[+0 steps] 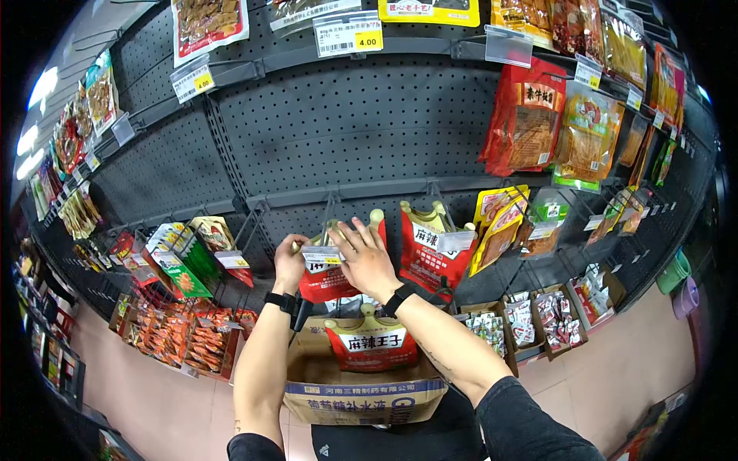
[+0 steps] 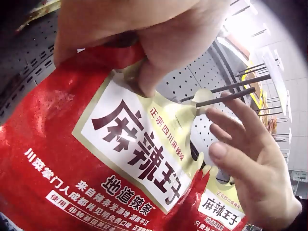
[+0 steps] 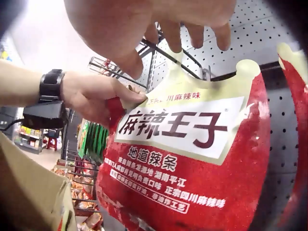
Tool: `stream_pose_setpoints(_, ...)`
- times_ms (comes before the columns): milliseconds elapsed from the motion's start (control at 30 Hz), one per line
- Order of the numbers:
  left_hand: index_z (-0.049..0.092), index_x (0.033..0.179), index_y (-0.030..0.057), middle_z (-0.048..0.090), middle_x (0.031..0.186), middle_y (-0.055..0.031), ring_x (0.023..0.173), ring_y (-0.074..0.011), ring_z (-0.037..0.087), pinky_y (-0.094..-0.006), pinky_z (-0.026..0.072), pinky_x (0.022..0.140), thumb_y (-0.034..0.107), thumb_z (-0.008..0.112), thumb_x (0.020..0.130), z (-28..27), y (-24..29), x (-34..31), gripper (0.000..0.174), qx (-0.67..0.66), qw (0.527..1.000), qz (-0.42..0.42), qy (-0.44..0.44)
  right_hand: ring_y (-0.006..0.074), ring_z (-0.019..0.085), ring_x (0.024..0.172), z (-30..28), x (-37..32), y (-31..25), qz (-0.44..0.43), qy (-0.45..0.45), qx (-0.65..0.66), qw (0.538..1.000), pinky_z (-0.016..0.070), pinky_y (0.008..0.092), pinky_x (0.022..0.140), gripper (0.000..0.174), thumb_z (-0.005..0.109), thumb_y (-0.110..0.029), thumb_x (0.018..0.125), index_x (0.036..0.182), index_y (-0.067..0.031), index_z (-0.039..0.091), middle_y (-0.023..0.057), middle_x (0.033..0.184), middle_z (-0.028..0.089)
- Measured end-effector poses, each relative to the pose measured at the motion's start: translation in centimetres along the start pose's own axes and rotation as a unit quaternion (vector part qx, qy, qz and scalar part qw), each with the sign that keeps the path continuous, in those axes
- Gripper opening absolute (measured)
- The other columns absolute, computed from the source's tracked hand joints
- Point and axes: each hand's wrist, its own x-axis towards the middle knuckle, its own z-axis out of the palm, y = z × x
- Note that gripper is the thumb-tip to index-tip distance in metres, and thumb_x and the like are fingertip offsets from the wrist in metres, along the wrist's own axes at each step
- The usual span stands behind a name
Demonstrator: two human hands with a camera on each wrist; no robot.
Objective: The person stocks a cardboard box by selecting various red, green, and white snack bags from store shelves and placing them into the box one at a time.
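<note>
A red snack bag with a cream crown-shaped top (image 3: 183,159) is at a metal hook (image 2: 226,98) on the pegboard. My left hand (image 1: 288,267) pinches the bag's upper corner between thumb and fingers, as the left wrist view shows (image 2: 139,33). My right hand (image 1: 367,260) is at the other side of the hook, fingers spread and relaxed, beside the bag's top; in the right wrist view the fingers (image 3: 196,36) hang above the crown edge. A price tag (image 1: 321,255) stands in front of the bag.
Below my hands an open cardboard box (image 1: 365,403) holds a similar red bag (image 1: 373,346). Another such bag (image 1: 437,253) hangs to the right. Hooks with yellow packs (image 1: 498,227) and green packs (image 1: 183,260) flank them. Small packets (image 1: 184,334) fill low boxes on the bottom shelf.
</note>
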Motion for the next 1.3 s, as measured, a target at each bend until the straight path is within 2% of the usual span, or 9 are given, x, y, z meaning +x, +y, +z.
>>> stream_pose_setpoints(133, 0.064, 0.093, 0.0045, 0.066, 0.081, -0.0094, 0.073, -0.0141, 0.057, -0.0273, 0.0479, 0.072, 0.010, 0.072, 0.087, 1.2, -4.0, 3.4, 0.011, 0.035, 0.995, 0.040, 0.089, 0.0336, 0.046, 0.129, 1.0, -2.3, 0.7, 0.099, 0.008, 0.079, 0.992, 0.0393, 0.0455, 0.106, 0.055, 0.065, -0.020, 0.083, 0.134, -0.0041, 0.049, 0.0161, 0.134, 0.053)
stream_pose_setpoints(200, 0.061, 0.107, 0.0065, 0.063, 0.097, -0.0162, 0.090, -0.0302, 0.062, -0.0386, 0.0505, 0.080, 0.013, 0.074, 0.082, 1.9, -1.5, 1.5, 0.029, 0.213, 0.958, 0.117, 0.152, 0.0374, 0.061, 0.107, 1.3, -4.8, 2.0, 0.164, -0.127, 0.151, 0.967, 0.0501, 0.0444, 0.091, 0.043, 0.065, -0.023, 0.086, 0.124, -0.0047, 0.057, 0.0183, 0.117, 0.063)
stream_pose_setpoints(300, 0.049, 0.130, 0.0063, 0.055, 0.121, -0.0172, 0.116, -0.0392, 0.051, -0.0478, 0.0422, 0.096, 0.017, 0.074, 0.075, 2.4, 1.9, -2.9, 0.061, 0.346, 0.908, 0.132, 0.198, 0.0378, 0.062, 0.105, 2.4, -8.8, 3.3, 0.133, -0.275, 0.117, 0.945, 0.0510, 0.0450, 0.089, 0.050, 0.070, -0.029, 0.083, 0.125, -0.0053, 0.058, 0.0207, 0.118, 0.063)
stream_pose_setpoints(400, 0.052, 0.128, 0.0060, 0.058, 0.118, -0.0165, 0.110, -0.0368, 0.057, -0.0453, 0.0460, 0.091, 0.015, 0.073, 0.076, 2.6, 2.4, -6.4, 0.057, 0.417, 0.859, 0.172, 0.242, 0.0370, 0.063, 0.103, 4.2, -12.2, 3.4, 0.136, -0.244, 0.132, 0.951, 0.0516, 0.0450, 0.087, 0.045, 0.074, -0.027, 0.080, 0.119, -0.0074, 0.062, 0.0197, 0.113, 0.066)
stream_pose_setpoints(600, 0.064, 0.113, 0.0030, 0.067, 0.104, -0.0178, 0.100, -0.0336, 0.065, -0.0406, 0.0518, 0.085, 0.035, 0.074, 0.083, 2.2, 0.0, -11.2, 0.044, 0.307, 0.905, 0.132, -0.265, 0.0373, 0.066, 0.090, 7.0, -13.6, 2.3, 0.114, -0.290, 0.148, 0.939, 0.0524, 0.0472, 0.077, 0.022, 0.069, -0.019, 0.082, 0.104, -0.0142, 0.070, 0.0158, 0.095, 0.069)
stream_pose_setpoints(733, 0.063, 0.108, 0.0038, 0.067, 0.090, -0.0208, 0.087, -0.0392, 0.066, -0.0442, 0.0508, 0.074, 0.043, 0.070, 0.085, 1.5, 2.1, -12.0, 0.046, 0.359, 0.804, 0.095, -0.464, 0.0357, 0.066, 0.086, 1.9, -10.9, -0.1, 0.156, -0.193, 0.236, 0.939, 0.0521, 0.0443, 0.073, 0.018, 0.068, -0.019, 0.083, 0.100, -0.0124, 0.071, 0.0150, 0.087, 0.069)
stream_pose_setpoints(933, 0.067, 0.088, 0.0107, 0.066, 0.078, -0.0143, 0.077, -0.0362, 0.065, -0.0461, 0.0510, 0.067, 0.033, 0.065, 0.087, 0.4, 6.5, -11.1, 0.023, 0.373, 0.875, 0.163, -0.262, 0.0368, 0.067, 0.080, -1.5, -6.3, -1.7, 0.181, -0.008, 0.258, 0.949, 0.0524, 0.0424, 0.068, 0.022, 0.066, -0.020, 0.089, 0.103, -0.0036, 0.065, 0.0192, 0.085, 0.069)
stream_pose_setpoints(1067, 0.073, 0.087, 0.0159, 0.069, 0.090, 0.0016, 0.107, -0.0210, 0.057, -0.0576, 0.0340, 0.103, 0.029, 0.072, 0.079, 1.1, 7.6, -11.3, 0.016, 0.527, 0.812, 0.246, -0.050, 0.0360, 0.067, 0.079, -0.9, -4.0, -2.3, 0.182, 0.056, 0.231, 0.954, 0.0519, 0.0425, 0.068, 0.018, 0.064, -0.019, 0.091, 0.100, -0.0042, 0.067, 0.0190, 0.085, 0.068)
stream_pose_setpoints(1300, 0.075, 0.091, 0.0157, 0.070, 0.091, 0.0013, 0.113, -0.0238, 0.053, -0.0601, 0.0264, 0.108, 0.029, 0.071, 0.081, 0.8, 7.7, -9.2, 0.017, 0.464, 0.853, 0.233, 0.051, 0.0358, 0.067, 0.078, -1.2, -0.2, -2.0, 0.176, 0.067, 0.229, 0.955, 0.0512, 0.0420, 0.065, 0.015, 0.062, -0.019, 0.091, 0.097, -0.0058, 0.068, 0.0184, 0.084, 0.068)
